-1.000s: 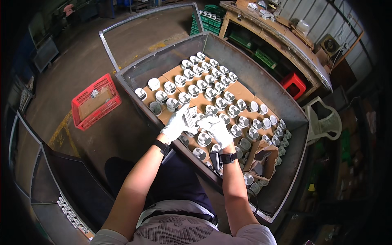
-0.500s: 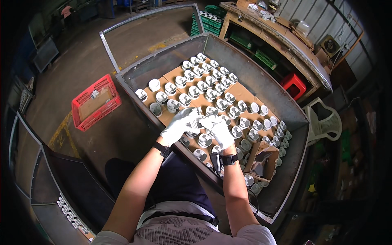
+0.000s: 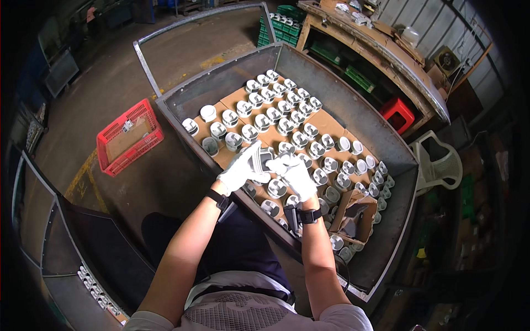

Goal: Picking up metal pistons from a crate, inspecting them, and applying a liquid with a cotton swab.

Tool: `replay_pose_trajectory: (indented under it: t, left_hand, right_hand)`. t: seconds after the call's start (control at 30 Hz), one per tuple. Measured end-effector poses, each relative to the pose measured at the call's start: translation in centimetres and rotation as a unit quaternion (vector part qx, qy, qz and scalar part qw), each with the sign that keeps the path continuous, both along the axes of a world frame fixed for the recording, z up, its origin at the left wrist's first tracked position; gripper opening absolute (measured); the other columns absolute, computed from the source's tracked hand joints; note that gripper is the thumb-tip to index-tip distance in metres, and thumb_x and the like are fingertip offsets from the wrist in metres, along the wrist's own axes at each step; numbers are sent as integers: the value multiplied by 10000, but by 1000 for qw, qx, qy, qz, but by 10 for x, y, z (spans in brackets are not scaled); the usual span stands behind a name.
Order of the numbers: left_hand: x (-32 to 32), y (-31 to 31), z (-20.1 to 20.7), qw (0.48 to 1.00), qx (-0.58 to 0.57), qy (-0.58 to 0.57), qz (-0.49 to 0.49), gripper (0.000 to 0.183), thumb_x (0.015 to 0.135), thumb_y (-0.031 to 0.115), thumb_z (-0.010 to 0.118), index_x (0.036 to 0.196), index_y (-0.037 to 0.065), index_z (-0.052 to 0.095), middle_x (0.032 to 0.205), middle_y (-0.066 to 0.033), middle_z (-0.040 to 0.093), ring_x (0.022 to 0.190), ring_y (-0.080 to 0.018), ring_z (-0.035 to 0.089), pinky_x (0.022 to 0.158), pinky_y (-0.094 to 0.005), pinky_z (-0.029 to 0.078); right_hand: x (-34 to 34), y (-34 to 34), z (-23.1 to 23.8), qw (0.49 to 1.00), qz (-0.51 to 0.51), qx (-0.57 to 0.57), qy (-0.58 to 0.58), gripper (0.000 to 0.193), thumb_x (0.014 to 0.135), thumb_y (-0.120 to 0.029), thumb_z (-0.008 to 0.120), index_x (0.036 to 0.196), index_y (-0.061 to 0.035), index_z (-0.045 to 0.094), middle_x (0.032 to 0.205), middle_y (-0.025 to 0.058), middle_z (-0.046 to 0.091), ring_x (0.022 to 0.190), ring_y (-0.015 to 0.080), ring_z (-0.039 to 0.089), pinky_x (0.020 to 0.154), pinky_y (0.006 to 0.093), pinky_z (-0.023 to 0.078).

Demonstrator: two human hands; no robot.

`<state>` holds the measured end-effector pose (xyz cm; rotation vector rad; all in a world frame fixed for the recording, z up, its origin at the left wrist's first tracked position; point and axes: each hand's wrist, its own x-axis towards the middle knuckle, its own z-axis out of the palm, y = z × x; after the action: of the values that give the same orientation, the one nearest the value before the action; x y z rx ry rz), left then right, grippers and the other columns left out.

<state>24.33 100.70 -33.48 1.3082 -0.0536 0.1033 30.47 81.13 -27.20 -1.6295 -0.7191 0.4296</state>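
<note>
Gloved in white, my left hand (image 3: 242, 170) grips a silver metal piston (image 3: 259, 161) above the near side of a cart. My right hand (image 3: 294, 174), also in a white glove, has its fingers bent together against the piston's right side. Glare and the glove hide whatever its fingertips may pinch. Rows of similar pistons (image 3: 274, 115) stand around and beyond both hands, on brown cardboard (image 3: 329, 126) in the cart. Just right of my right hand, an open cardboard box (image 3: 369, 227) holds dark grey pieces.
Metal walls (image 3: 359, 105) edge the cart. Left on the floor lies a red plastic crate (image 3: 105, 156) with cardboard inside. A workbench (image 3: 381, 47), a red stool (image 3: 397, 115) and a pale plastic chair (image 3: 441, 165) stand at the right. Green crates (image 3: 266, 36) are stacked behind.
The piston has turned in my left hand, and the left fingers now stretch higher along it. My right hand stays at its side, nearly in the same place.
</note>
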Motion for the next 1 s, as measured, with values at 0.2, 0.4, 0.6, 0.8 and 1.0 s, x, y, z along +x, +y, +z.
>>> replay_pose_trajectory:
  t: [0.2, 0.4, 0.6, 0.8, 1.0]
  left_hand:
    - [-8, -7, 44, 993, -98, 49, -46, 719, 815, -43, 714, 1457, 3, 396, 1372, -124, 545, 1214, -191, 570, 981, -348, 544]
    - [-16, -8, 29, 989, -137, -39, 46, 395, 999, 190, 552, 1348, 8, 523, 1318, -122, 613, 1102, -186, 642, 874, -325, 566]
    - [-16, 0, 28, 937, -346, 35, -37, 425, 1029, 286, 493, 1370, 33, 477, 1448, -165, 518, 1128, -272, 651, 690, -306, 581]
    - [-23, -5, 24, 977, -156, -142, 14, 383, 971, 80, 567, 1326, 45, 426, 1473, -232, 462, 1136, -306, 643, 732, -345, 596]
    - [-18, 6, 37, 903, -410, 10, -125, 452, 1055, 139, 369, 1465, -52, 356, 1429, -216, 510, 1230, -271, 587, 1014, -349, 519]
  right_hand:
    - [-1, -4, -4, 1000, -2, -4, -23, 148, 891, -168, 718, 958, -36, 726, 852, 16, 678, 778, 109, 606, 700, 275, 491]
    - [5, -10, 10, 995, -67, 50, -47, 168, 921, -125, 668, 1028, -13, 733, 897, 34, 716, 785, 113, 645, 712, 273, 519]
    - [5, -11, 10, 989, -122, 79, -21, 187, 909, -107, 692, 1049, 11, 732, 934, 53, 743, 819, 106, 670, 740, 265, 539]
    - [21, -14, -15, 987, -78, 32, -140, 237, 874, -53, 678, 1106, -70, 722, 906, 41, 736, 770, 153, 669, 696, 298, 526]
    - [23, -16, -24, 960, -86, -62, -258, 284, 812, -26, 681, 1071, -131, 732, 934, 36, 709, 805, 231, 663, 699, 349, 524]
